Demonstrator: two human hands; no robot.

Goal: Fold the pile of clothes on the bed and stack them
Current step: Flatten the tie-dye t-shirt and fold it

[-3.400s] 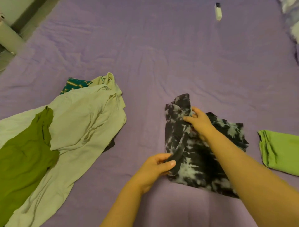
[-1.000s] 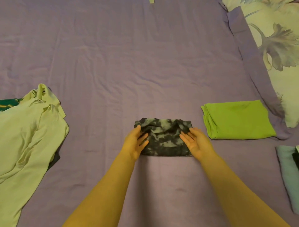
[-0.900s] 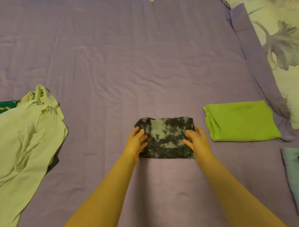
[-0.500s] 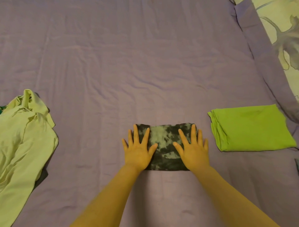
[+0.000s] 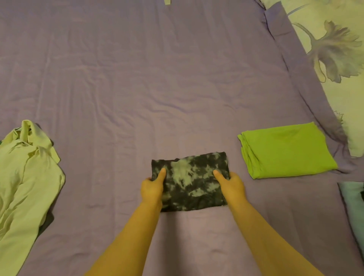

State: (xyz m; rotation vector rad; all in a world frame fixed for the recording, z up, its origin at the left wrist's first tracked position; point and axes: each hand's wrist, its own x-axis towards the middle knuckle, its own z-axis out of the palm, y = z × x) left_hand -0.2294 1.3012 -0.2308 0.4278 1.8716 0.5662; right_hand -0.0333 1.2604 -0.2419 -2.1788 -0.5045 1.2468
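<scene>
A black-and-grey tie-dye garment point(image 5: 190, 181), folded into a small rectangle, lies on the purple bed sheet point(image 5: 157, 88) in front of me. My left hand point(image 5: 152, 188) grips its left edge, thumb on top and fingers hidden under the cloth. My right hand point(image 5: 231, 185) grips the right edge the same way. A folded bright green garment point(image 5: 285, 150) lies to the right. A loose pile of pale green clothes point(image 5: 25, 181) sprawls at the left edge.
A folded pale blue garment point(image 5: 354, 199) shows at the right edge, partly cut off. A floral pillow or cover point(image 5: 334, 49) fills the top right corner. A small pale object point(image 5: 167, 2) sits at the top edge.
My hands were pressing flat on top of the folded tie-dye garment; now they have slid to its sides and grip its left and right edges.
</scene>
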